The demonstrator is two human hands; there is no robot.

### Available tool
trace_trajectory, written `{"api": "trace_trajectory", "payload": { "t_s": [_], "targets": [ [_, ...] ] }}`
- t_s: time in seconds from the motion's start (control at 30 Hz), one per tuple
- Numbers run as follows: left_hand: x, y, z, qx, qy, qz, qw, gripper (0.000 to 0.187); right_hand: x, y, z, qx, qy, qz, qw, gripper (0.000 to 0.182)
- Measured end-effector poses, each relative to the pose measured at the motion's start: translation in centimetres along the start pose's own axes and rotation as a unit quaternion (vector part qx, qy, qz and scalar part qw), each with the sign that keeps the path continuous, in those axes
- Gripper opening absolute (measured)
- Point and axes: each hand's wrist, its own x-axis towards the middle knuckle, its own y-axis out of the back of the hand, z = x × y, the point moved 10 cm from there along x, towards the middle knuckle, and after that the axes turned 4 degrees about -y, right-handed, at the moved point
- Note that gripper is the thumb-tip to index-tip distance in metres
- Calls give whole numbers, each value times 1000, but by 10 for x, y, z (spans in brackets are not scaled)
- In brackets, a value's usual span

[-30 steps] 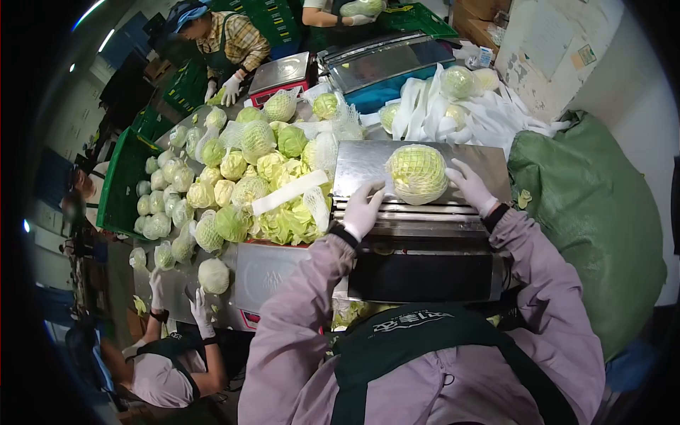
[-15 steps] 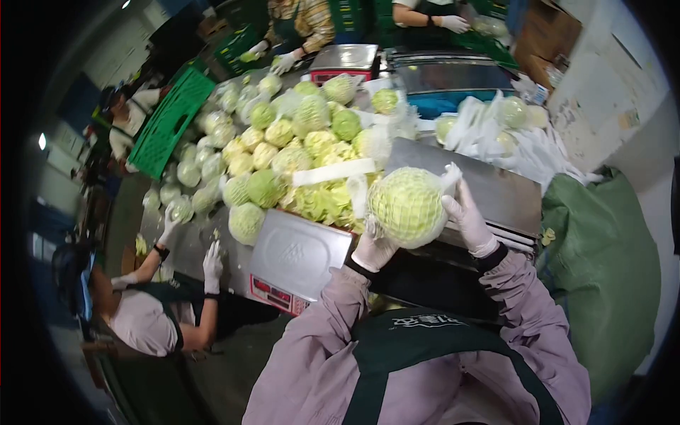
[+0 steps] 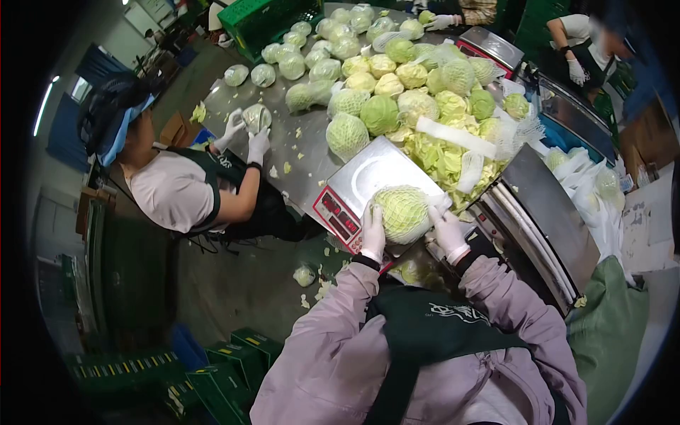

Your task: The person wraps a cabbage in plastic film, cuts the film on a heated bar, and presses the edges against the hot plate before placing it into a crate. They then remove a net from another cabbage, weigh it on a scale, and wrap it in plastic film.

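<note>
1. Since the earlier frames the netted cabbage (image 3: 401, 212) has come off the steel plate of the machine (image 3: 545, 212), passed through the air between the hands, and now sits on the pan of the scale (image 3: 361, 183).
2. The left hand (image 3: 372, 232), in a white glove, cups the near left side of the cabbage, fingers spread upward over its curve.
3. The right hand (image 3: 446, 230), also gloved in white, presses on the near right side, so the head lies gripped between both palms.
4. The cabbage is round and pale green, wrapped in a fine white mesh sleeve with a loose tail at its right.
5. The scale has a flat, dull steel pan and a red front panel with displays.
6. Behind it, a heap of cabbages (image 3: 397, 85) covers the metal table (image 3: 283, 134), some bare and leafy, some in mesh.
7. A co-worker's gloved hands (image 3: 248, 134) hold a small wrapped cabbage at the table's left edge.
8. Green plastic crates (image 3: 234, 361) stand on the floor.
</note>
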Motion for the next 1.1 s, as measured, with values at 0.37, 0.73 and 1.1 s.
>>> {"api": "trace_trajectory", "payload": {
  "t_s": [0.37,0.73,1.1],
  "targets": [
    [-35,63,62,-213,124,81,966,51,-19,-15,-40,25,150,-19,988,28],
    [-55,108,0,-170,130,76,974,48,-43,-1,-53,-7,65,38,997,47],
    [-33,28,-37,-398,189,-78,894,18,-72,-48,-138,-41,264,-25,963,18]
  ]
}}
